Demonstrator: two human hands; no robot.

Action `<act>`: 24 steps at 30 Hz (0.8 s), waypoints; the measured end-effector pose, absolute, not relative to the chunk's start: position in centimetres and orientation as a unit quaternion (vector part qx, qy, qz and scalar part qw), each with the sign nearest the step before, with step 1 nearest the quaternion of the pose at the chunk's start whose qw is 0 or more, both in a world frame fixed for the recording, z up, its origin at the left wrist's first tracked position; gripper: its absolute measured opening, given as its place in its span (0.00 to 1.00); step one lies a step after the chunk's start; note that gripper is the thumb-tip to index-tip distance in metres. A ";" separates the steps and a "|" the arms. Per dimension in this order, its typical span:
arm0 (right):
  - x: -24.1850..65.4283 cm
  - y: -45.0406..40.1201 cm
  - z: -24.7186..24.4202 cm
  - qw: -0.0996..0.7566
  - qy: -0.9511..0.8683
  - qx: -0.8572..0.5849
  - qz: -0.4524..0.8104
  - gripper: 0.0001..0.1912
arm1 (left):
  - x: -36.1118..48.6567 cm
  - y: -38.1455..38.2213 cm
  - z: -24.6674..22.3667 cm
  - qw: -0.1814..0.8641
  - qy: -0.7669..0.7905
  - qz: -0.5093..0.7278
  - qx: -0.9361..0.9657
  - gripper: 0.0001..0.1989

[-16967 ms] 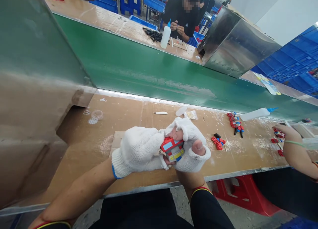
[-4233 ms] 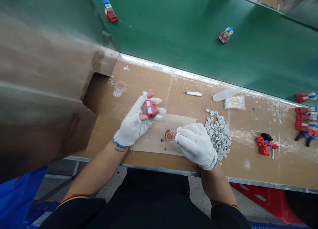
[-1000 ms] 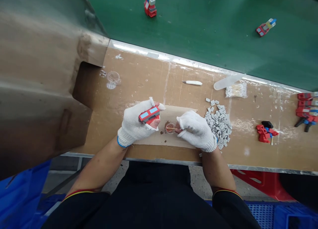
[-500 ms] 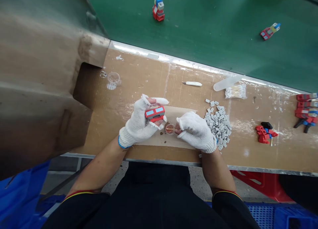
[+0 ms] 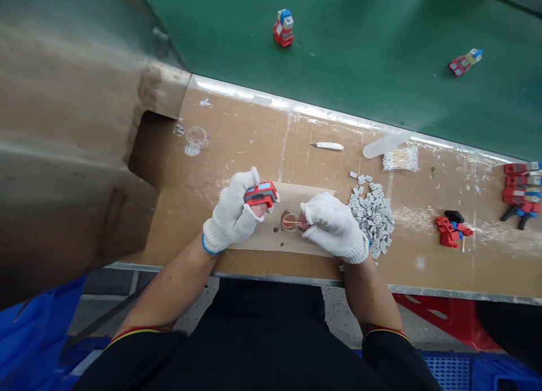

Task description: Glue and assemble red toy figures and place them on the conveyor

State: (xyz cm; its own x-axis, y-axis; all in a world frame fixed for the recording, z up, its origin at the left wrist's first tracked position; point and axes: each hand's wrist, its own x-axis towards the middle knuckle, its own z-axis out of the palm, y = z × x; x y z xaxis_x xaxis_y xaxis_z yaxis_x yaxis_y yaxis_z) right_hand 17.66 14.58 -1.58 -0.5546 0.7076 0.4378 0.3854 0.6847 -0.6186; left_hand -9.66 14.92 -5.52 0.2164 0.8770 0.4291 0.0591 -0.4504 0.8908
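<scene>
Both my hands wear white knit gloves. My left hand (image 5: pixel 232 214) grips a small red toy truck body (image 5: pixel 260 194) with light blue windows, held just above a cardboard sheet (image 5: pixel 292 235). My right hand (image 5: pixel 334 224) pinches a thin stick whose tip sits in a small round dish of brownish glue (image 5: pixel 288 221) on the cardboard. A heap of small grey plastic pieces (image 5: pixel 373 214) lies right of my right hand.
A green conveyor belt (image 5: pixel 381 63) runs behind the bench, carrying two assembled toys (image 5: pixel 283 27) (image 5: pixel 464 61). On the bench lie a white knife (image 5: pixel 327 146), a bag of cotton swabs (image 5: pixel 400 159), red toy parts (image 5: pixel 451 233) (image 5: pixel 519 187) and a clear cup (image 5: pixel 195 137). A metal housing (image 5: pixel 71 125) stands at left.
My left hand has closed tighter around the red truck body and tilted it. The right hand keeps the stick in the glue dish. The toys on the belt have drifted right.
</scene>
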 end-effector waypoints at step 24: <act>17.4 14.7 -0.9 0.318 -0.854 -0.322 0.258 0.14 | -10.0 17.2 -4.8 0.664 0.347 0.494 0.441 0.22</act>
